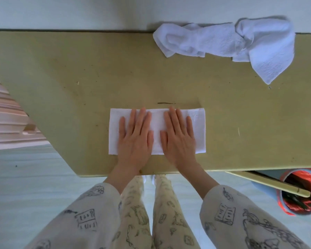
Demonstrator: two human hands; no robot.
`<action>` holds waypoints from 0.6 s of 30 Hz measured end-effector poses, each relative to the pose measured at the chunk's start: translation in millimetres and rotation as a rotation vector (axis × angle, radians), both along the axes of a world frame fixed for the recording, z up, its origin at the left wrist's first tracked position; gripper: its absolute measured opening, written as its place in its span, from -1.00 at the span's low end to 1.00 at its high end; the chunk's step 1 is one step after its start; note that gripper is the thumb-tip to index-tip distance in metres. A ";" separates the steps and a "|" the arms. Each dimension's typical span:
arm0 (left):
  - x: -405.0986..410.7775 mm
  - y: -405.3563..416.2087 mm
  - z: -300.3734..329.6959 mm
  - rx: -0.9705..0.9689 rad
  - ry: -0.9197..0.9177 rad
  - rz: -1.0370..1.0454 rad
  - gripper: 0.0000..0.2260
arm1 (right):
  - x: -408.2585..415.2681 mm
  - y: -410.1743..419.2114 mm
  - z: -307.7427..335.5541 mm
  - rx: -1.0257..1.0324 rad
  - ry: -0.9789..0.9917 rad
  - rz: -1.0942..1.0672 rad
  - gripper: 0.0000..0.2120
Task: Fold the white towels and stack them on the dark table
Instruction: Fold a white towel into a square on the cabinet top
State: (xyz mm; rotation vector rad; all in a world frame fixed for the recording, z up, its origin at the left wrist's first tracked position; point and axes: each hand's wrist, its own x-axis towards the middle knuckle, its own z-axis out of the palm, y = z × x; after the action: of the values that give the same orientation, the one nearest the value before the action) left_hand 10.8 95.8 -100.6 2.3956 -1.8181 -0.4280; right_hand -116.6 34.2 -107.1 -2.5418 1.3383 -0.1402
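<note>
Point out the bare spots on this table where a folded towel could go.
The table is bare left of the folded towel, right to its angled left edge, and right of it, below the crumpled towel. Crowded: the far right corner and under both hands, left and right.

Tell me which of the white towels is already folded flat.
The folded towel under both hands, left hand and right hand, near the table's front edge. The crumpled towel at the far right edge lies bunched and unfolded.

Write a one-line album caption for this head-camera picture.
Both hands, left and right, press a folded towel flat; a crumpled towel waits.
</note>
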 end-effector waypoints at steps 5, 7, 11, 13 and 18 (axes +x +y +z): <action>32.9 20.8 -3.5 0.032 -0.079 -0.026 -0.48 | -24.9 -10.2 -3.3 -0.020 0.133 0.030 -0.42; 44.6 28.2 -1.9 0.056 -0.072 0.004 -0.47 | -24.5 -10.5 -0.8 -0.001 0.171 0.025 -0.41; 57.7 34.3 1.0 0.124 -0.040 0.047 -0.47 | -23.5 -10.5 2.2 0.027 0.227 0.024 -0.39; 60.6 35.3 5.7 0.122 0.005 0.145 -0.48 | -22.8 -11.1 3.7 0.036 0.226 0.019 -0.39; 49.8 29.8 31.4 -0.038 0.031 0.521 -0.59 | -21.8 -11.0 3.1 0.031 0.233 0.025 -0.38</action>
State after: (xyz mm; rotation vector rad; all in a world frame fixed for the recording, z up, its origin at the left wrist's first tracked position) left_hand 60.6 125.7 -69.2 2.6780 -1.1065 -0.3633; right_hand -138.4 23.2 -104.0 -2.6110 1.3763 0.1863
